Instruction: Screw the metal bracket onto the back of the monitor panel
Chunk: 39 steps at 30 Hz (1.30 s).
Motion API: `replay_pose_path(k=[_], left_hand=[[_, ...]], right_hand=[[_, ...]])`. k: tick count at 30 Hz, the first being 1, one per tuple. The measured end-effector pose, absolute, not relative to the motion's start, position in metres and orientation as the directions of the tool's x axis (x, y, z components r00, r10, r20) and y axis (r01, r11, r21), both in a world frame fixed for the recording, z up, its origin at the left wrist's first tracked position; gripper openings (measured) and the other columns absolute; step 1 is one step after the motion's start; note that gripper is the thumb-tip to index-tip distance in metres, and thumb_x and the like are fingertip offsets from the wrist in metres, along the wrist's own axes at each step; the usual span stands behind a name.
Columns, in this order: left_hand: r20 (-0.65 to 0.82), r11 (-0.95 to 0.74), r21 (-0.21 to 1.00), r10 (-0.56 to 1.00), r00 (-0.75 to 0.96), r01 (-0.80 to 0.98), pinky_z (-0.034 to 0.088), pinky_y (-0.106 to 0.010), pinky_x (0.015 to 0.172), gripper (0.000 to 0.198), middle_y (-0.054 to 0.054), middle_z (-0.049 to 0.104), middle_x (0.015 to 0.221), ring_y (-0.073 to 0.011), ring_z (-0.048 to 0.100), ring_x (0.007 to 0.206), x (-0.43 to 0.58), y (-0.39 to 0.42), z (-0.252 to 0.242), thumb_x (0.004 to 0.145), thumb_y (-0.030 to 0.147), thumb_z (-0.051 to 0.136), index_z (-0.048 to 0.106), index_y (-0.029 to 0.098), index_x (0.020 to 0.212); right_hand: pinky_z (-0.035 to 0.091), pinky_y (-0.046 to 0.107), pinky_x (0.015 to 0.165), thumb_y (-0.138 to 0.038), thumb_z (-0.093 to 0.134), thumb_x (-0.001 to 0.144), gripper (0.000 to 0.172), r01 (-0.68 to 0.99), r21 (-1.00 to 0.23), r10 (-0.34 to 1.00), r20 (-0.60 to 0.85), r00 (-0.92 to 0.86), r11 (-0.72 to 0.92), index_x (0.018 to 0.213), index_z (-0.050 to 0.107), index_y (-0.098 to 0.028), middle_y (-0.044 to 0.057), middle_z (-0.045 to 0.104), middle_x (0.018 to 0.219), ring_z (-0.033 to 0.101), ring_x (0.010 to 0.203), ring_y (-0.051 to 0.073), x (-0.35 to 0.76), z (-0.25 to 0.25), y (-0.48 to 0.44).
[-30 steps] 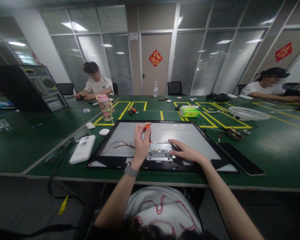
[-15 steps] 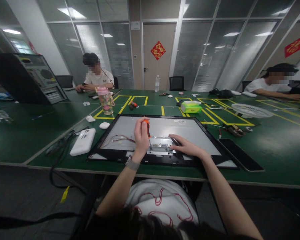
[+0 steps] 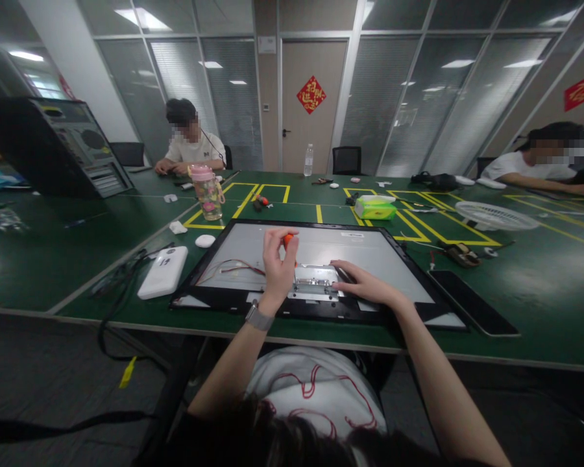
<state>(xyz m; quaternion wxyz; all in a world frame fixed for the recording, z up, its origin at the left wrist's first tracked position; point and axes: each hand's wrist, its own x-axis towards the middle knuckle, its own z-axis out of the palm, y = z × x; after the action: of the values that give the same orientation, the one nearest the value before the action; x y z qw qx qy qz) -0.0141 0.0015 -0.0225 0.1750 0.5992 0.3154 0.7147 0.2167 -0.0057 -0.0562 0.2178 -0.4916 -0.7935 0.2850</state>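
A flat display panel (image 3: 379,259) with a black frame lies back side up in front of me. My left hand (image 3: 278,269), a watch on its wrist, is closed around the orange handle of a screwdriver (image 3: 289,240). The tool stands upright over the left edge of a silver metal bracket (image 3: 316,272) at the panel's lower middle; its tip is hard to make out. Stretched fingers of my right hand (image 3: 363,284) rest on the bracket's right side. Thin wires (image 3: 238,266) run over the panel left of my left hand.
To the left are a white power bank (image 3: 163,272) and a pink-lidded bottle (image 3: 207,194). A black phone (image 3: 472,301) lies right of the panel. Further back sit a green packet (image 3: 376,207) and a white racket-like object (image 3: 496,215). Two people sit across the table.
My left hand's fingers have shifted around the screwdriver handle, covering more of it. My right hand stays on the bracket. The view has moved slightly.
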Motion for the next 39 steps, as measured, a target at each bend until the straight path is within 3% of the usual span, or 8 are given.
replay_pose_path(k=[3,8,15,22,28,32,39], left_hand=[[0.741,-0.735,0.665,0.627,-0.24,0.136,0.047,-0.026,0.072,0.022,-0.005,0.059,0.093,-0.0141,0.058,0.079,-0.0143,0.0017,-0.0218,0.09,0.04,0.055,0.064,0.02,0.094],[0.706,-0.719,0.694,0.665,-0.244,0.045,0.046,-0.026,0.072,0.03,-0.003,0.06,0.082,-0.0141,0.058,0.077,-0.0138,0.0015,-0.0207,0.097,0.038,0.038,0.061,0.02,0.104],[0.774,-0.751,0.63,0.585,-0.243,0.198,0.043,-0.026,0.075,0.019,-0.003,0.054,0.089,-0.0131,0.052,0.079,-0.0137,0.0013,-0.0207,0.092,0.035,0.053,0.064,0.02,0.095],[0.694,-0.71,0.703,0.673,-0.254,0.039,0.046,-0.026,0.072,0.031,-0.004,0.062,0.087,-0.0133,0.058,0.078,-0.0131,0.0027,-0.0239,0.098,0.037,0.036,0.059,0.02,0.109],[0.787,-0.772,0.61,0.566,-0.246,0.176,0.045,-0.027,0.079,0.016,-0.004,0.057,0.093,-0.0143,0.055,0.088,-0.0125,-0.0002,-0.0217,0.092,0.031,0.054,0.064,0.02,0.095],[0.794,-0.757,0.603,0.54,-0.279,0.25,0.044,-0.027,0.081,0.016,-0.005,0.052,0.095,-0.0147,0.053,0.09,-0.0143,0.0001,-0.02,0.09,0.031,0.057,0.067,0.021,0.097],[0.727,-0.72,0.677,0.622,-0.29,0.153,0.046,-0.028,0.078,0.026,-0.005,0.058,0.093,-0.0142,0.056,0.084,-0.0172,0.002,-0.0222,0.096,0.032,0.043,0.062,0.02,0.109]], right_hand=[[0.025,0.048,0.116,-0.064,0.057,0.08,0.071,0.65,-0.668,0.902,0.074,-0.425,0.361,0.137,0.047,-0.024,0.009,0.044,0.145,0.039,0.134,0.032,0.2165,-0.0568,-0.0059],[0.026,0.049,0.115,-0.064,0.056,0.08,0.069,0.65,-0.666,0.901,0.077,-0.428,0.366,0.137,0.047,-0.025,0.009,0.046,0.144,0.039,0.134,0.032,0.2156,-0.056,-0.0066],[0.026,0.048,0.115,-0.063,0.056,0.08,0.07,0.657,-0.653,0.9,0.09,-0.427,0.377,0.136,0.048,-0.022,0.011,0.044,0.145,0.04,0.134,0.031,0.2158,-0.0572,-0.0063],[0.028,0.047,0.115,-0.062,0.059,0.079,0.072,0.66,-0.648,0.903,0.105,-0.416,0.379,0.135,0.049,-0.018,0.014,0.045,0.145,0.041,0.134,0.03,0.218,-0.0608,-0.0027],[0.027,0.047,0.116,-0.06,0.06,0.079,0.07,0.657,-0.651,0.903,0.109,-0.415,0.38,0.135,0.05,-0.019,0.013,0.045,0.145,0.041,0.134,0.029,0.2195,-0.0617,-0.0009],[0.027,0.047,0.116,-0.059,0.063,0.078,0.068,0.648,-0.662,0.904,0.11,-0.413,0.376,0.133,0.052,-0.021,0.012,0.047,0.144,0.042,0.133,0.029,0.22,-0.0611,-0.0009],[0.029,0.047,0.115,-0.058,0.063,0.079,0.065,0.627,-0.674,0.898,0.129,-0.421,0.391,0.133,0.052,-0.022,0.011,0.047,0.144,0.042,0.133,0.028,0.2208,-0.0614,-0.0009]])
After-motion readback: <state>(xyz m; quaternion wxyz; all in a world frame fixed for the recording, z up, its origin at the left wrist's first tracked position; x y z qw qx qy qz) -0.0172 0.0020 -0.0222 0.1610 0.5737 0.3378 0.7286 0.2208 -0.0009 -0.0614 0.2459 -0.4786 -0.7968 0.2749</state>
